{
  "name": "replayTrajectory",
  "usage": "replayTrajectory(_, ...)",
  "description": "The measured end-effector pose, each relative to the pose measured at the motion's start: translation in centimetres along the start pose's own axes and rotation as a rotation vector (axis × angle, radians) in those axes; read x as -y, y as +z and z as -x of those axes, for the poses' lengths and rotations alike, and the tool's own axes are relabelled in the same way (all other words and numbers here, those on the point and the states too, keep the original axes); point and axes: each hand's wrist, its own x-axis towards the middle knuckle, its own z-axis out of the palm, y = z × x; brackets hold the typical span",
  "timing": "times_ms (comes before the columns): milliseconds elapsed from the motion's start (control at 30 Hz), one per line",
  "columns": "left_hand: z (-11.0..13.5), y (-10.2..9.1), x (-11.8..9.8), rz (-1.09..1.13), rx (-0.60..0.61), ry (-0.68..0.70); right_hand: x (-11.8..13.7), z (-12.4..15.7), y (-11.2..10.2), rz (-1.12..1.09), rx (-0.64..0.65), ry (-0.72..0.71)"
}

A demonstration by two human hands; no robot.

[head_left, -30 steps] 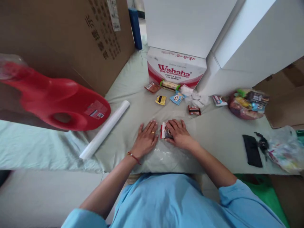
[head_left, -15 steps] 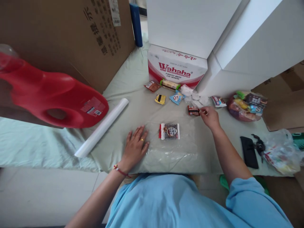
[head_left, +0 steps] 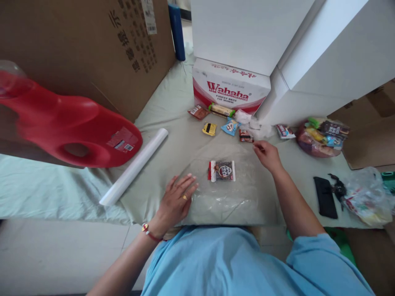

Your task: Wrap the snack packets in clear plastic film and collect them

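A small seed snack packet (head_left: pixel 221 171) with red and white ends lies on a clear plastic film (head_left: pixel 228 199) in front of me. My left hand (head_left: pixel 177 199) is open over the film's left edge, fingers stretched out, a ring on one of them. My right hand (head_left: pixel 268 155) has its thumb and fingers pinched together, with nothing visible in them. Just beyond its fingertips lies a small red-brown snack packet (head_left: pixel 246 135). Beside that are a blue triangular packet (head_left: pixel 230 126), a yellow packet (head_left: pixel 209 129), a brown packet (head_left: pixel 198 112) and a long green-ended snack (head_left: pixel 221 109).
A white film roll (head_left: pixel 134 167) and a large red jug (head_left: pixel 80 131) stand to the left. Behind the snacks is a Wahaha box (head_left: pixel 230 88). At right are a snack-filled bowl (head_left: pixel 321 137), a black phone-like object (head_left: pixel 325 197) and a plastic bag (head_left: pixel 367 197).
My right hand has moved the red-brown packet left and away, beside the blue one, and its fingers have come off it. My left hand has shifted slightly nearer to me.
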Motion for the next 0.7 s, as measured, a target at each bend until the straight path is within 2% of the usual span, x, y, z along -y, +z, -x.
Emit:
replayTrajectory(67,0.7,-1.0,-0.2,0.117,0.112,0.064,1.2,4.6,-1.6,-0.065,0.144,-0.061)
replayTrajectory(100,1.1,-1.3,-0.1,0.161,0.166,0.079,1.7,7.3,-2.2,-0.100,0.266,-0.103)
replayTrajectory(167,2.2,-1.6,0.3,0.209,0.254,0.092,2.7,12.6,-2.7,-0.154,0.474,-0.188)
replayTrajectory(200,2.7,-1.5,0.5,0.223,0.285,0.096,3.1,15.0,-2.5,-0.144,0.517,-0.212)
replayTrajectory(267,3.5,-1.0,1.1,0.242,0.302,0.088,3.5,18.9,-1.3,-0.107,0.472,-0.236)
replayTrajectory(333,3.6,-0.4,1.6,0.255,0.278,0.055,3.6,21.1,0.3,-0.087,0.327,-0.223)
replayTrajectory(400,3.1,0.0,1.9,0.279,0.261,0.019,3.6,21.5,1.4,-0.100,0.212,-0.195)
replayTrajectory(467,2.0,-0.2,2.2,0.330,0.276,-0.014,3.6,20.5,1.3,-0.152,0.214,-0.168)
replayTrajectory(600,-1.3,-2.1,3.2,0.400,0.305,-0.191,3.8,15.7,-1.3,-0.287,0.331,-0.034)
replayTrajectory(700,-4.5,-3.8,4.1,0.397,0.327,-0.307,4.2,11.2,-2.7,-0.345,0.339,0.085)
